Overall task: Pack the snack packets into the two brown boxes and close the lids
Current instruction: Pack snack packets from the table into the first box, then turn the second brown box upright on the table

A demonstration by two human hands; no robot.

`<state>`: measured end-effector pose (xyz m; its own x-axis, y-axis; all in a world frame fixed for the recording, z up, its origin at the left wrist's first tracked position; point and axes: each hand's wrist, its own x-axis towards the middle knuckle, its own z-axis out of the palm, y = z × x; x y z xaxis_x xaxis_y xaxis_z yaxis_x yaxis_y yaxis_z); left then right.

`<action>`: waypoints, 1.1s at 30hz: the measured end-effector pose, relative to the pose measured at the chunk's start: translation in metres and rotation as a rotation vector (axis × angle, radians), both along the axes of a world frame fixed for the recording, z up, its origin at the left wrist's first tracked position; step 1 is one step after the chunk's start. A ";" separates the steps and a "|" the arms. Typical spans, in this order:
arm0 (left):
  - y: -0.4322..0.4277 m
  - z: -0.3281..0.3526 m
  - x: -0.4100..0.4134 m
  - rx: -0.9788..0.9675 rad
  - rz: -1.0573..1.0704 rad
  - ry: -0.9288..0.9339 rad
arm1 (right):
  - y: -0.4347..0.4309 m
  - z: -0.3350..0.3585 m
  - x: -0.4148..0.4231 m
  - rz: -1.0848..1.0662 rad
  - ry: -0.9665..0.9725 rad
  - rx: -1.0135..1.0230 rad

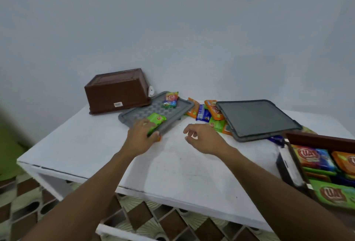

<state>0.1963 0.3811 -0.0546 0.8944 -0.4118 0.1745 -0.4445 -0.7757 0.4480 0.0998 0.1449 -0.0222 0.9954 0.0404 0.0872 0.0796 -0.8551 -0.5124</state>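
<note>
My left hand (141, 137) grips a green snack packet (156, 121) at the near edge of a grey lid (153, 111) lying on the white table. A multicoloured packet (170, 100) rests on that lid's far end. My right hand (203, 138) hovers over the table with loosely curled fingers, holding nothing. One brown box (117, 92) stands upside down at the back left. The other brown box (324, 166), at the right edge, is filled with several packets. Loose orange, blue and green packets (208, 115) lie between the two lids.
A second grey lid (257, 119) lies tilted on the packets at the back right. The white table (172, 167) stands against a pale wall, and its front edge runs diagonally. Patterned brown and green floor tiles show below.
</note>
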 end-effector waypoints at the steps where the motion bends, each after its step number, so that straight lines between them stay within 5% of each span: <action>1: 0.015 -0.004 0.010 -0.014 0.035 0.014 | 0.014 -0.005 0.010 -0.003 0.007 0.005; 14: 0.078 -0.025 0.111 -0.108 -0.087 0.185 | 0.093 -0.023 0.135 -0.119 -0.085 0.085; 19: 0.100 -0.009 0.138 -0.005 -0.084 0.059 | 0.105 -0.021 0.178 -0.191 -0.074 0.170; 26: 0.139 0.025 0.190 -0.292 0.370 -0.335 | 0.134 0.001 0.228 -0.298 -0.119 0.375; 29: 0.161 0.031 0.223 -0.349 0.470 -0.062 | 0.154 0.016 0.248 -0.366 -0.037 0.483; 33: 0.187 0.035 0.248 -0.710 0.326 0.477 | 0.188 0.028 0.263 -0.419 0.072 0.701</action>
